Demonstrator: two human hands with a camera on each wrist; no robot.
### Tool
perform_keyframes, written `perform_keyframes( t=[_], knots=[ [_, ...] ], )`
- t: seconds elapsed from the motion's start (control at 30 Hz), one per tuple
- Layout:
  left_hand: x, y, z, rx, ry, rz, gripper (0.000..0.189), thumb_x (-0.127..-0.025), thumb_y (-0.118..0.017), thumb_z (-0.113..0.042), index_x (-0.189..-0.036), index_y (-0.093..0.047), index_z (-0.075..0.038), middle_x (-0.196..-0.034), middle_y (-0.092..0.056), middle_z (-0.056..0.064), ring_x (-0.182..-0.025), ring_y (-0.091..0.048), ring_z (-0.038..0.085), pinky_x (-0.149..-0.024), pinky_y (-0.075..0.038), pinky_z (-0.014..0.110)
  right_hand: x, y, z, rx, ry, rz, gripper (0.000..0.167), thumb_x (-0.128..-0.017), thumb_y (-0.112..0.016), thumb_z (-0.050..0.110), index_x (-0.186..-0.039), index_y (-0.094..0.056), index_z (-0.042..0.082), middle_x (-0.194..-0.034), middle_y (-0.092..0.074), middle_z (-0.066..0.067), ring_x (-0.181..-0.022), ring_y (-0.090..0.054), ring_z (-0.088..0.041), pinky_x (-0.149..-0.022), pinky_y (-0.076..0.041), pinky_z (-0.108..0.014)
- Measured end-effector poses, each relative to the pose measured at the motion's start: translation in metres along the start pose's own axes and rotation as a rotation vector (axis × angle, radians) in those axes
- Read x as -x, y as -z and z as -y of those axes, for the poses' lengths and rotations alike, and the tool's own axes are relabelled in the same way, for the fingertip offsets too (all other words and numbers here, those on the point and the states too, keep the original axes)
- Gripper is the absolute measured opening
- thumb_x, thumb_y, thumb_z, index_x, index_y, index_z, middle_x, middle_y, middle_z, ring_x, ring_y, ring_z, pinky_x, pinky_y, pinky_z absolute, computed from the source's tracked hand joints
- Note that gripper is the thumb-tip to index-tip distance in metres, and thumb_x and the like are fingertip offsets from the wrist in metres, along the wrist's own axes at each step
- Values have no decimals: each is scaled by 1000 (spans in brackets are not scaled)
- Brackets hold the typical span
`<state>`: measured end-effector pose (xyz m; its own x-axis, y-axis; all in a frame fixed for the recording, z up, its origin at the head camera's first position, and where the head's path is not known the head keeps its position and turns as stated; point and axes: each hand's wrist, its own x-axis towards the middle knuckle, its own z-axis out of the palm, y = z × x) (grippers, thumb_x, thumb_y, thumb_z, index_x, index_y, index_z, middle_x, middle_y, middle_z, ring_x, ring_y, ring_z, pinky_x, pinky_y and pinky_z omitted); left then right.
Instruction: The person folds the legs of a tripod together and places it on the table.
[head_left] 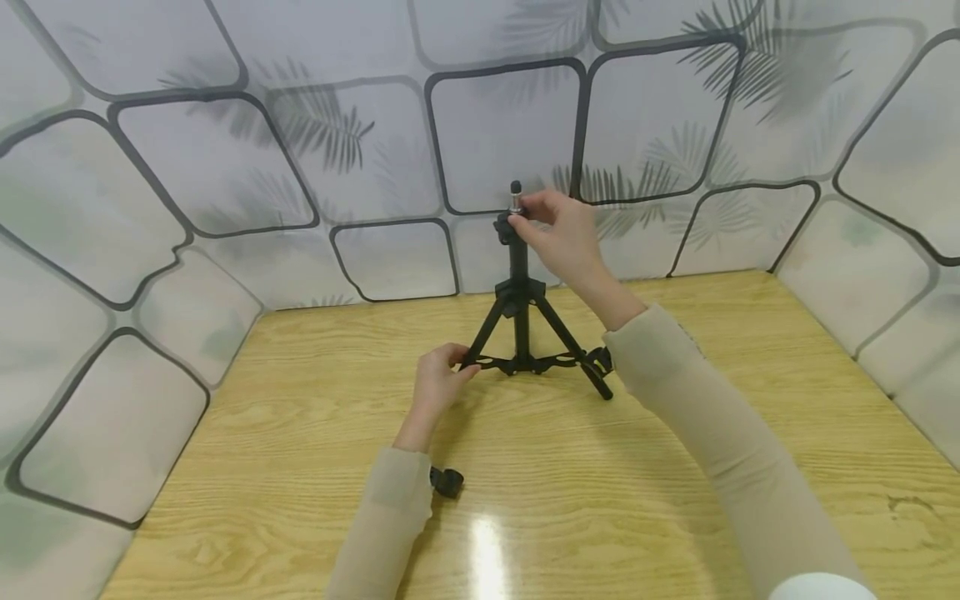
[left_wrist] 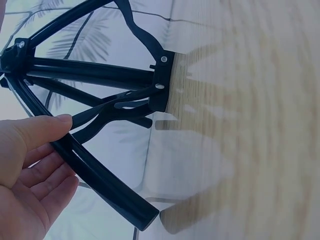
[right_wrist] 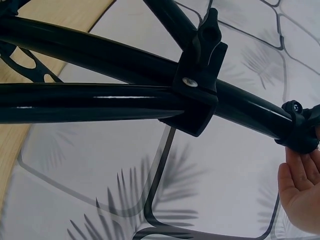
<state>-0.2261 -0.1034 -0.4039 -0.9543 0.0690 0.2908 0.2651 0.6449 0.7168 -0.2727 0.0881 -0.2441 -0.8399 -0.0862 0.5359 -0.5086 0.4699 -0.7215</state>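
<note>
Beige-sleeved, the left hand [head_left: 437, 382] pinches a leg of the black tripod [head_left: 519, 260], upright on the table [head_left: 315, 400] between both hands; the right hand [head_left: 564, 237] pinches its top, and I can barely make out the curved black piece [head_left: 602, 358] by that sleeve [head_left: 656, 354]
</note>
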Motion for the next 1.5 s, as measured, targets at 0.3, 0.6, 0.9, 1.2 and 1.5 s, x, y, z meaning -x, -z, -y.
perform_keyframes(
  t=[0.3,0.6,0.9,1.2,1.5],
  knots=[
    [-1,-1,0,14,-8,-11,22,-74,-72,-9,-91,-65,2,-85,-65,12,-80,-61,24,-74,-47,38,0,2,2,32,9,9,26,-82,-64,18,-101,-61,1,-99,-63,-9,-92,-59,-18,-81,-46,-30],
    [-2,-1,-1,24,-10,-11,22,-74,-72,-9,-92,-65,2,-87,-66,12,-82,-61,24,-76,-48,38,0,5,5,53,-26,34,27,-82,-64,20,-102,-61,2,-101,-63,-8,-92,-59,-17,-79,-47,-29],
    [-3,-2,-1,40,-28,-20,21,-74,-72,-9,-91,-66,2,-86,-66,12,-82,-61,25,-75,-48,38,0,6,5,61,-29,38,27,-82,-64,20,-102,-61,2,-101,-62,-9,-91,-59,-17,-78,-47,-29],
    [-4,-4,-1,83,-30,-41,20,-74,-72,-8,-90,-66,1,-87,-66,11,-83,-60,25,-76,-48,37,1,5,7,78,-63,51,28,-82,-64,23,-102,-61,3,-101,-62,-8,-91,-59,-17,-78,-47,-30],
    [-5,-8,-1,139,-6,-61,19,-75,-71,-8,-92,-66,0,-90,-65,11,-87,-60,24,-78,-48,35,2,5,7,75,-52,43,28,-82,-64,23,-102,-61,4,-100,-63,-7,-91,-59,-17,-78,-47,-30]
  ],
)
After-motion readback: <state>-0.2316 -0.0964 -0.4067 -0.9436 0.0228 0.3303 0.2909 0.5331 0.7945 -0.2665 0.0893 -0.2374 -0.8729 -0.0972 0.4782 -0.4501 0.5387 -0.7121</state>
